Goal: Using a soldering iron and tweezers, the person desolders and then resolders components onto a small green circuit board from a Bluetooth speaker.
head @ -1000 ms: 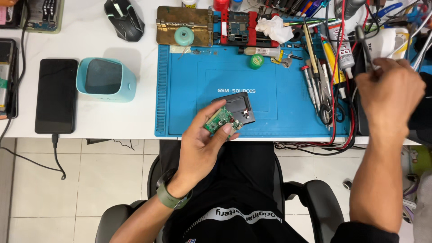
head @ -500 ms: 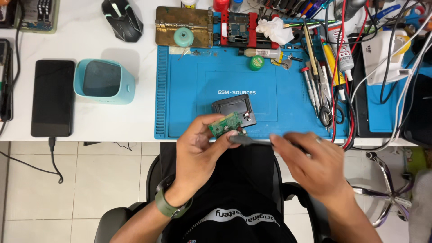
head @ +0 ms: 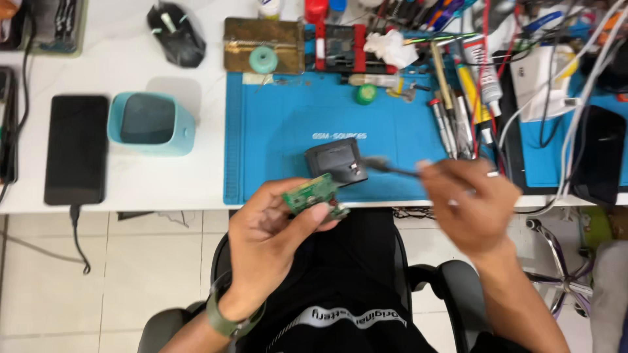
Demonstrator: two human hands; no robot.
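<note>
Since half a second ago your right hand (head: pixel 472 206) has swung up and out to the right, carrying its thin dark tool (head: pixel 391 168) away from the front of your body to the edge of the mat; it is blurred with motion, fingers closed around the tool's handle. Your left hand (head: pixel 271 238), a green watch strap (head: pixel 230 320) at its wrist, pinches the small green circuit board (head: pixel 313 196) between thumb and fingertips, holding it tilted just off the table's near edge, above your lap. Just beyond the board, touching nothing you hold, a dark square casing (head: pixel 335 161) lies on the blue work mat (head: pixel 275 131), and the tool's tip points toward it. Further out to the left of your left hand sit a teal gadget with a dark screen (head: pixel 150 123) and a black phone (head: pixel 76 149). Beyond your right hand lie a row of screwdrivers and tweezers (head: pixel 448 124) and tangled cables (head: pixel 556 111).
</note>
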